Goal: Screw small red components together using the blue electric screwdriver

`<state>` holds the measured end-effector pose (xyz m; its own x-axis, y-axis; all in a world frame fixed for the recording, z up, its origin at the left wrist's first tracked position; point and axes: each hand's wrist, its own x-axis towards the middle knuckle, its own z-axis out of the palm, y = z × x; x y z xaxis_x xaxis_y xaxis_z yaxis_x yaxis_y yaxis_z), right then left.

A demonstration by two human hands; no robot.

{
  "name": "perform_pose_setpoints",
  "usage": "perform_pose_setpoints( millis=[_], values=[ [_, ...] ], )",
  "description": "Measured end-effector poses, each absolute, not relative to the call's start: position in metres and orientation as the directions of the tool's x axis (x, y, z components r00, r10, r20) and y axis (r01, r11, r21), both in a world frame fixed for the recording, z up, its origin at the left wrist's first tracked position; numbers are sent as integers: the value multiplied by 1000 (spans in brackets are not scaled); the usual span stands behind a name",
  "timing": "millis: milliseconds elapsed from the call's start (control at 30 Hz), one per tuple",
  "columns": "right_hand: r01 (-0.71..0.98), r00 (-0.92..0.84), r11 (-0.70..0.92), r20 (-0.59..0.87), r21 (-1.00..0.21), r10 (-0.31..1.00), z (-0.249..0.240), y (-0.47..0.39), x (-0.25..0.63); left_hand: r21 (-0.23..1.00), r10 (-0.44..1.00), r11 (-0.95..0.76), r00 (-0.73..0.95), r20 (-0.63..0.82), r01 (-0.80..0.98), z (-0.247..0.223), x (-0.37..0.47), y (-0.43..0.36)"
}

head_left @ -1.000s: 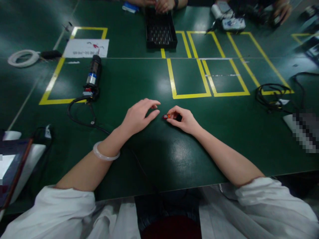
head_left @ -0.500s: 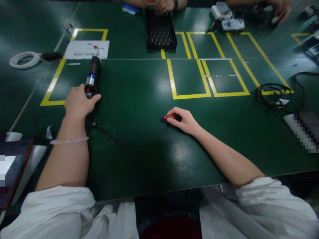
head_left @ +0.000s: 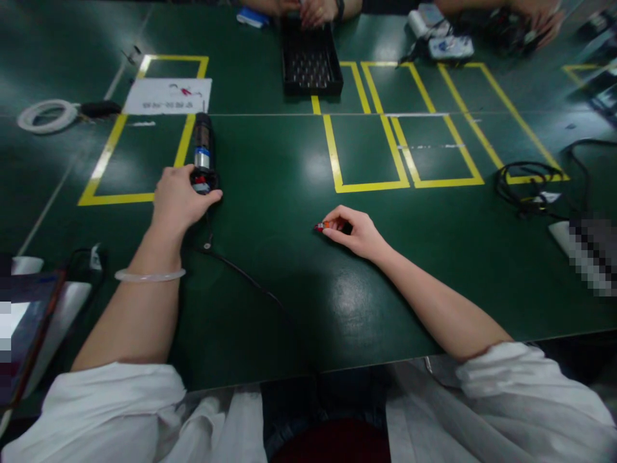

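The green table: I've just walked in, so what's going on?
The left hand grips the near end of a black-and-silver cylindrical tool. The right hand pinches a small red-and-orange piece. Across the green table, another person's hands are at the far end of a black rectangular tray.

The table [head_left: 270, 154] is green; the tape [head_left: 371, 188] yellow; the tray [head_left: 313, 85] black; the bracelet [head_left: 150, 276] whitish.

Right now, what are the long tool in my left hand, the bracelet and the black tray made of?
Long tool: probably hard plastic, because it's dark and smooth; its silver part shines like metal, but could be a shiny label.
Bracelet: smooth, milky and glossy, so maybe stone, glass or plastic.
Black tray: likely plastic, since its walls are evenly black with a dull sheen.
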<state>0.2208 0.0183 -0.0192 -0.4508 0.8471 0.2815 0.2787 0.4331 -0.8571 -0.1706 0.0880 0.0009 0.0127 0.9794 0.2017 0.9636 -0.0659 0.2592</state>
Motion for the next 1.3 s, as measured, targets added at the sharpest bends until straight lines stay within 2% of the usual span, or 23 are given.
perform_pose_setpoints(
  millis=[100,233,500,733,933,1300],
  values=[
    [274,-435,437,295,-857,851,-20,18,221,288,967,-46,-30,253,956,-4,-143,82],
    [276,-411,432,301,-859,861,-21,18,221,335,950,-192,89,300,922,-10,-103,71],
    [269,-397,439,316,-857,862,-21,18,220,325,938,-338,288,192,883,0,-25,27],
    [330,-430,477,320,-815,844,-23,18,220,364,880,-474,426,210,801,2,2,3],
    [467,-485,533,300,-705,822,-24,18,220,348,882,-471,444,158,811,5,7,-1],
    [390,-524,550,314,-738,792,-23,16,220,335,892,-449,439,108,829,12,9,-2]
  ],
)
